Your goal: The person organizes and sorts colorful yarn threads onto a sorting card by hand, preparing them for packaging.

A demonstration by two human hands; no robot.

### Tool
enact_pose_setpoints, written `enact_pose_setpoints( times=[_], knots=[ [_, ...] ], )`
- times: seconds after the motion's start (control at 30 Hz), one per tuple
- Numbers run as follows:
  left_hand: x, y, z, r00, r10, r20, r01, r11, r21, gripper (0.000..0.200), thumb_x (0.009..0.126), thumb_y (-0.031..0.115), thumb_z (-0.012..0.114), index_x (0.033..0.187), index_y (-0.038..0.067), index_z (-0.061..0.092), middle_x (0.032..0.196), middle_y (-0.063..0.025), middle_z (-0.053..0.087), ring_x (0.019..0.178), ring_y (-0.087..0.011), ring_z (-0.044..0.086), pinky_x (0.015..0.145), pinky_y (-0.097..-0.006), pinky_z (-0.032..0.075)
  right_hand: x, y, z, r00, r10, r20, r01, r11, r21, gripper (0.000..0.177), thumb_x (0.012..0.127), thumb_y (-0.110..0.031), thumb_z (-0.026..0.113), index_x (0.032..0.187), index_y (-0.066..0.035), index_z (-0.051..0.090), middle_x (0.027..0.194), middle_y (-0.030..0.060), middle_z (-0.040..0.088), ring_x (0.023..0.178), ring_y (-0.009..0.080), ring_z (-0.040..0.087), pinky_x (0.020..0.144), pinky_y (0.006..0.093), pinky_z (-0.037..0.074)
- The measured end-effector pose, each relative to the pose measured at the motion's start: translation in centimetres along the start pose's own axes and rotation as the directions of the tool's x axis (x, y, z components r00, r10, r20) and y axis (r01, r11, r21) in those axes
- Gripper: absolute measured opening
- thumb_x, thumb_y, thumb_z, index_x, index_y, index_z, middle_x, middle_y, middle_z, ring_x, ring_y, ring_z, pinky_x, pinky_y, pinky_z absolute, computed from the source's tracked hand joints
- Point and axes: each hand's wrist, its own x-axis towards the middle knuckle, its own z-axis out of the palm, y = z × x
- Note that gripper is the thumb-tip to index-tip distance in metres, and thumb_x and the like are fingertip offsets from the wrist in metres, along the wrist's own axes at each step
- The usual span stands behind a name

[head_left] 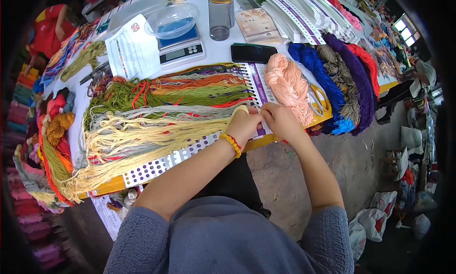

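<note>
My left hand [243, 124] is closed around the end of a cream thread bundle [156, 131], with a loop of it standing above my fingers. Just to its right, my right hand [282, 120] has its fingertips pinched together, almost touching the left; what they grip is too small to make out. Both are over a white and purple card strip [260, 91] with holes along its edge. Green threads [190, 97], along with orange and grey ones, run leftward from that strip. A peach skein [287, 86] lies beside my right hand, and scissors [321, 99] with yellow handles rest past it.
Blue [311, 67] and purple skeins [354, 79] lie at the right edge. Farther back are a phone [253, 53], a bottle [220, 17], a scale [181, 54] with a plastic bowl [173, 21], and a printed sheet [132, 48]. A person in red [50, 29] is at upper left.
</note>
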Motion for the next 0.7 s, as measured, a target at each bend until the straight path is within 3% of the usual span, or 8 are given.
enact_pose_setpoints(
  times=[0.07, 0.13, 0.3, 0.37, 0.47, 0.53, 0.67, 0.7],
  knots=[
    [0.1, 0.5, 0.0, 0.995, -0.089, 0.053, 0.095, 0.99, -0.108, 0.015, 0.078, 0.008, 0.051, 0.092, 0.003, 0.053, 0.076, -0.0027, 0.058, 0.061, -0.0108, 0.059, 0.04, -0.0197, 0.028, 0.2, -0.6, -0.5, 1.0, -0.011, 0.014, 0.011, 0.998, -0.058, 0.015, 0.08, -0.014, 0.052, 0.084, -0.001, 0.056, 0.072, 0.0217, 0.058, 0.071, 0.0364, 0.059, 0.061, 0.0428, 0.045],
    [0.7, -0.2, -0.1, 0.993, -0.1, 0.063, 0.108, 0.983, -0.147, 0.014, 0.078, 0.006, 0.05, 0.092, 0.003, 0.053, 0.077, -0.0037, 0.06, 0.063, -0.0117, 0.061, 0.041, -0.0201, 0.029, 0.2, -1.0, -0.5, 0.998, 0.01, 0.063, 0.006, 0.969, -0.248, 0.014, 0.082, -0.016, 0.049, 0.083, -0.002, 0.052, 0.069, 0.0223, 0.058, 0.067, 0.0372, 0.059, 0.059, 0.0456, 0.045],
    [1.1, -0.6, 0.2, 0.991, -0.104, 0.079, 0.119, 0.967, -0.226, 0.016, 0.075, 0.002, 0.052, 0.091, -0.001, 0.051, 0.081, -0.0085, 0.056, 0.064, -0.0172, 0.061, 0.04, -0.0223, 0.035, 0.3, -0.9, -0.4, 0.994, -0.021, 0.109, 0.056, 0.943, -0.327, 0.014, 0.083, -0.016, 0.047, 0.085, -0.002, 0.048, 0.066, 0.0216, 0.058, 0.063, 0.0373, 0.058, 0.058, 0.0464, 0.046],
    [1.5, -1.2, 0.5, 0.999, -0.038, -0.013, 0.035, 0.985, -0.166, 0.01, 0.078, 0.003, 0.05, 0.086, 0.003, 0.056, 0.074, -0.0047, 0.062, 0.061, -0.0122, 0.062, 0.04, -0.0185, 0.027, 0.4, -1.1, -0.5, 0.994, -0.035, 0.106, 0.068, 0.942, -0.329, 0.015, 0.083, -0.017, 0.046, 0.085, -0.002, 0.047, 0.066, 0.0214, 0.058, 0.063, 0.0373, 0.058, 0.058, 0.0463, 0.046],
    [2.0, -1.8, 0.4, 1.0, -0.001, -0.028, -0.003, 0.99, -0.139, 0.007, 0.076, 0.001, 0.051, 0.081, 0.002, 0.057, 0.07, -0.0056, 0.061, 0.057, -0.013, 0.061, 0.04, -0.0201, 0.03, 0.6, -1.3, -0.6, 0.994, -0.038, 0.103, 0.068, 0.949, -0.308, 0.015, 0.083, -0.017, 0.047, 0.085, -0.002, 0.048, 0.065, 0.0214, 0.058, 0.063, 0.0376, 0.058, 0.058, 0.0465, 0.045],
    [2.2, -2.0, 0.4, 0.998, 0.044, -0.054, -0.048, 0.995, -0.084, 0.006, 0.075, 0.0, 0.051, 0.077, 0.001, 0.057, 0.067, -0.0064, 0.06, 0.055, -0.0137, 0.06, 0.04, -0.022, 0.033, 0.8, -1.3, -0.5, 0.992, -0.037, 0.125, 0.074, 0.947, -0.312, 0.033, 0.069, -0.024, 0.066, 0.079, 0.001, 0.047, 0.064, 0.0201, 0.059, 0.062, 0.0353, 0.06, 0.055, 0.0431, 0.048],
    [3.9, -3.8, 0.0, 0.982, 0.174, -0.072, -0.172, 0.984, 0.041, 0.006, 0.073, -0.003, 0.052, 0.069, -0.003, 0.056, 0.061, -0.0084, 0.057, 0.051, -0.0164, 0.058, 0.041, -0.0278, 0.041, 0.9, -0.6, -0.1, 0.996, -0.054, 0.066, 0.068, 0.971, -0.228, 0.027, 0.073, -0.024, 0.062, 0.079, 0.0, 0.05, 0.065, 0.0202, 0.059, 0.063, 0.0364, 0.059, 0.058, 0.0436, 0.048],
    [3.2, -2.9, 0.1, 0.981, 0.18, -0.066, -0.171, 0.977, 0.131, 0.01, 0.073, -0.001, 0.052, 0.064, -0.002, 0.056, 0.058, -0.0084, 0.056, 0.048, -0.0173, 0.057, 0.043, -0.0284, 0.043, 0.9, -0.3, 0.1, 0.998, 0.012, 0.061, -0.003, 0.988, -0.153, 0.024, 0.075, -0.023, 0.058, 0.081, -0.001, 0.052, 0.068, 0.0203, 0.059, 0.066, 0.037, 0.059, 0.061, 0.0441, 0.047]
  ],
)
